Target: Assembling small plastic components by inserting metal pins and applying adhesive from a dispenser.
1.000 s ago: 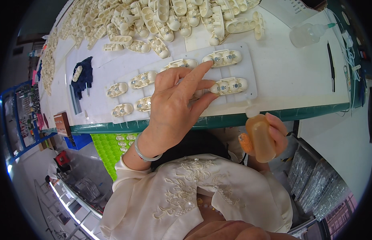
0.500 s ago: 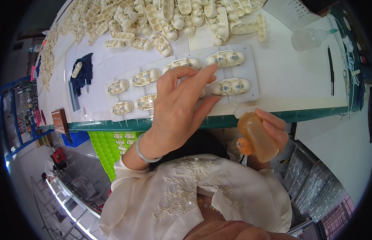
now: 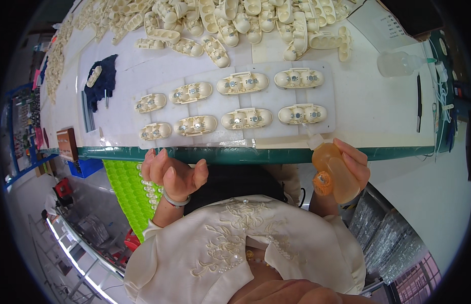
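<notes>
My right hand (image 3: 356, 163) grips a soft squeeze bottle (image 3: 332, 164) of amber liquid, an orange lump stuck to its side. The bottle's thin nozzle points up and left, its tip by the near edge of a cream oval plastic part (image 3: 302, 114). This part is the right end of the near row on a white board (image 3: 328, 99). Several similar parts with small silvery discs lie there in two rows, such as the far right one (image 3: 298, 78). At the table's front edge, my left hand (image 3: 175, 176) is empty, palm up, fingers loosely curled and apart.
A heap of loose cream plastic parts (image 3: 210, 23) covers the back of the table (image 3: 377, 111). A clear bottle (image 3: 397, 64) and a black tweezer-like tool (image 3: 419, 104) lie at the right. A dark blue cloth (image 3: 106, 76) is at the left, and a green tray (image 3: 121, 190) below the edge.
My left hand has drawn back from over the board to the table's front edge and turned palm up, uncovering the middle parts. The bottle stays by the same part, shifted slightly right in view.
</notes>
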`<state>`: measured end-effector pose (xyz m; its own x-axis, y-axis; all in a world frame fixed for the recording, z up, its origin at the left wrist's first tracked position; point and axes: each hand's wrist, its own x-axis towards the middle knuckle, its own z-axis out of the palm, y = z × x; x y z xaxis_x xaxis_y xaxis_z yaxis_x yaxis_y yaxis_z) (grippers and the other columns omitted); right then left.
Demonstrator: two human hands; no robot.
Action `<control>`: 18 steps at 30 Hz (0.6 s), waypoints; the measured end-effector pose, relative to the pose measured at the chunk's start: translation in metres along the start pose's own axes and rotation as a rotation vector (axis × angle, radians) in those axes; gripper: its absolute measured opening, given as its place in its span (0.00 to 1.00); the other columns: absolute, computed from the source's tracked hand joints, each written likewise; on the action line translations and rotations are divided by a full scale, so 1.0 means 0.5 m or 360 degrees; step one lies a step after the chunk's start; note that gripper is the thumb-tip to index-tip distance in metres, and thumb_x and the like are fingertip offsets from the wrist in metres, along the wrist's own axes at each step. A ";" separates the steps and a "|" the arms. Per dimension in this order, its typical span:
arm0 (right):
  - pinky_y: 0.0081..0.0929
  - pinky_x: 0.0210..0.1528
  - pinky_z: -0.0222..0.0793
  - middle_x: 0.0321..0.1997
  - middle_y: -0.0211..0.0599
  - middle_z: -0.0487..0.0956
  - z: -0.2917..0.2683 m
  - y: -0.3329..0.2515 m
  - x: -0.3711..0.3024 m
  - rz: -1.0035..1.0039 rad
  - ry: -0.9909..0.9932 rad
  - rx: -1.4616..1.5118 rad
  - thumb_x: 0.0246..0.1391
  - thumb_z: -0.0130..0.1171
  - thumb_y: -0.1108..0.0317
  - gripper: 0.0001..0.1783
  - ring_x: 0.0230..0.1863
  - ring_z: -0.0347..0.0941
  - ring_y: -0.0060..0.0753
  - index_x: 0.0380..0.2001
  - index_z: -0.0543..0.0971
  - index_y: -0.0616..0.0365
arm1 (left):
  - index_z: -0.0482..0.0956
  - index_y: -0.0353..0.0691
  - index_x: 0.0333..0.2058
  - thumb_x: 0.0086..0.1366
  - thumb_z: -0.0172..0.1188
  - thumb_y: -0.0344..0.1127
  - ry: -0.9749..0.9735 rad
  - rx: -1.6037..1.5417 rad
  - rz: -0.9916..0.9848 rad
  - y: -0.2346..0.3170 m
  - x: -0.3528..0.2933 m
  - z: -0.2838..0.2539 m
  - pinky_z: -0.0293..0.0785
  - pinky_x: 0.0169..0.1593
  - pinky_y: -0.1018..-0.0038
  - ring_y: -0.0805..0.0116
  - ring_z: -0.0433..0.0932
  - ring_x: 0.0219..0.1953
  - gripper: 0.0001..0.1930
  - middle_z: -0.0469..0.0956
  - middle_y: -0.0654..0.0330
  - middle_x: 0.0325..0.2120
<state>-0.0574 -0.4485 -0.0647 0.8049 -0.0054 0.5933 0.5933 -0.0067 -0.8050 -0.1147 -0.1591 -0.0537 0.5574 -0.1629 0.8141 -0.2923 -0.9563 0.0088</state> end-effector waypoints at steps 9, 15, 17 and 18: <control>0.29 0.44 0.74 0.45 0.65 0.73 0.006 -0.003 0.005 -0.0001 0.0047 -0.0109 0.49 0.63 0.70 0.19 0.42 0.75 0.43 0.41 0.70 0.67 | 0.60 0.43 0.55 0.53 0.64 0.41 -0.0095 0.0067 -0.0056 0.003 0.004 0.001 0.59 0.55 0.60 0.53 0.60 0.52 0.33 0.65 0.48 0.49; 0.21 0.41 0.73 0.41 0.56 0.76 0.011 -0.011 0.003 0.0052 0.0156 -0.0310 0.49 0.67 0.62 0.22 0.39 0.75 0.34 0.39 0.66 0.61 | 0.61 0.44 0.54 0.52 0.64 0.39 -0.0180 0.0078 -0.0103 0.008 0.007 -0.001 0.58 0.55 0.60 0.51 0.60 0.52 0.31 0.65 0.49 0.50; 0.21 0.41 0.72 0.40 0.55 0.76 0.007 -0.014 0.004 0.0074 0.0212 -0.0305 0.49 0.67 0.63 0.22 0.40 0.74 0.33 0.38 0.66 0.61 | 0.61 0.44 0.54 0.52 0.64 0.39 -0.0175 0.0075 -0.0107 0.009 0.007 0.000 0.58 0.55 0.60 0.52 0.60 0.52 0.31 0.65 0.49 0.50; 0.20 0.40 0.72 0.40 0.53 0.76 0.001 -0.015 0.007 0.0037 0.0221 -0.0418 0.49 0.67 0.63 0.22 0.39 0.74 0.33 0.38 0.65 0.61 | 0.62 0.44 0.54 0.52 0.64 0.39 -0.0171 0.0074 -0.0112 0.009 0.007 0.001 0.58 0.55 0.60 0.52 0.60 0.52 0.31 0.65 0.49 0.50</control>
<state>-0.0591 -0.4481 -0.0567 0.7989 -0.1452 0.5837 0.5375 -0.2631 -0.8011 -0.1138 -0.1641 -0.0508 0.6561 -0.1177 0.7454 -0.2148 -0.9760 0.0349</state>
